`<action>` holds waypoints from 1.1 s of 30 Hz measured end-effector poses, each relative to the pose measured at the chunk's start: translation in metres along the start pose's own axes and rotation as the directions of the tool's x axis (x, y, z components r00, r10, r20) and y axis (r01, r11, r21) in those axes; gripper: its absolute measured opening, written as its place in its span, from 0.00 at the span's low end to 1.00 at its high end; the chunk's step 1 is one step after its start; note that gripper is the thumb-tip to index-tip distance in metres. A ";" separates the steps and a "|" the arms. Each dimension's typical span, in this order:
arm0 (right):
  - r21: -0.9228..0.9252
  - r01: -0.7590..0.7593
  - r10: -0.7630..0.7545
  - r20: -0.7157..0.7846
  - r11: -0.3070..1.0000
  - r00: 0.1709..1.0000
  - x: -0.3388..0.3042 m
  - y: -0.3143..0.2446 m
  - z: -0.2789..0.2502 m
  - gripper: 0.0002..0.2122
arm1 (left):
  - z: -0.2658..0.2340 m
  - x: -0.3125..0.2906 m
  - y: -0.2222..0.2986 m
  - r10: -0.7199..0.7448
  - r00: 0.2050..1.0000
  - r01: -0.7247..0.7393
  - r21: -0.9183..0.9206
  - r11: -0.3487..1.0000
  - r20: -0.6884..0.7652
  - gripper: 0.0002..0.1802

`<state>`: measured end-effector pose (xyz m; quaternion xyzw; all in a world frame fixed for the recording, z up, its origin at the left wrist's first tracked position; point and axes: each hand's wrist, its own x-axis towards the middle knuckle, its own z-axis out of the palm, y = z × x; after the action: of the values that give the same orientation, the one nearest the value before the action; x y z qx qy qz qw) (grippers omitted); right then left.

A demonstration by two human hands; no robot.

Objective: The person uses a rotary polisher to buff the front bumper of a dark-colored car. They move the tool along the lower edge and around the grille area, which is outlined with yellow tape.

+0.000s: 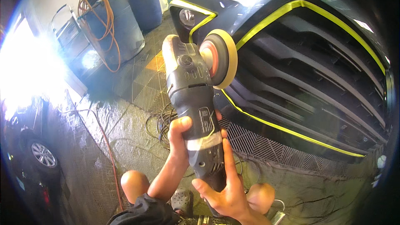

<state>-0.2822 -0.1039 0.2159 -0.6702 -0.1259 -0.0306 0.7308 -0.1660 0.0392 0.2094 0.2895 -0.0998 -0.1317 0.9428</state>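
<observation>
A black car polisher (pixel 196 118) with a yellow foam pad (pixel 231 58) rises in front of me, pad end upward. My left hand (pixel 180 135) is wrapped round the middle of its body, thumb on the near side and most fingers hidden behind. Lower down, my right hand (pixel 227 193) grips the rear handle, with a finger stretched along its side. The pad faces the dark car bumper (pixel 246 27), between the round lamp (pixel 187 17) and the grille (pixel 308 71); I cannot tell whether it touches. Yellow masking tape (pixel 273 16) edges the grille and lamp.
Blue barrels (pixel 143 4) stand at the far left, an orange hose (pixel 109 21) coiled over one. A dark cable (pixel 160 125) lies coiled on the wet floor behind the polisher. A reddish hose (pixel 109 148) crosses the floor on the left. Another car's wheel (pixel 43 154) shows far left.
</observation>
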 end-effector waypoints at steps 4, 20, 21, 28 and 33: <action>0.070 -0.239 0.232 0.094 0.969 0.968 0.011 0.004 0.000 0.51 | -0.017 0.007 0.001 -0.015 0.992 0.018 0.024 1.000 -0.122 0.42; 0.125 -0.253 0.242 0.096 0.959 0.965 0.066 -0.019 0.031 0.51 | -0.011 0.047 0.063 -0.085 0.987 0.102 0.128 0.987 -0.137 0.38; 0.138 -0.285 0.272 0.103 0.949 0.957 0.071 -0.021 0.034 0.51 | -0.013 0.048 0.065 -0.077 0.977 0.107 0.142 0.984 -0.197 0.36; 0.230 -0.327 0.325 0.046 0.917 0.944 0.070 -0.019 0.042 0.53 | -0.019 0.050 0.060 -0.109 0.971 0.116 0.021 0.993 -0.211 0.34; 0.162 -0.292 0.308 -0.081 0.943 0.948 0.036 -0.025 0.027 0.57 | -0.006 0.032 0.031 -0.102 0.979 0.115 0.065 0.991 -0.174 0.40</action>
<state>-0.2563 -0.0751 0.2505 -0.6229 0.0143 0.0553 0.7802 -0.1284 0.0578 0.2260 0.3395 -0.0076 -0.1541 0.9279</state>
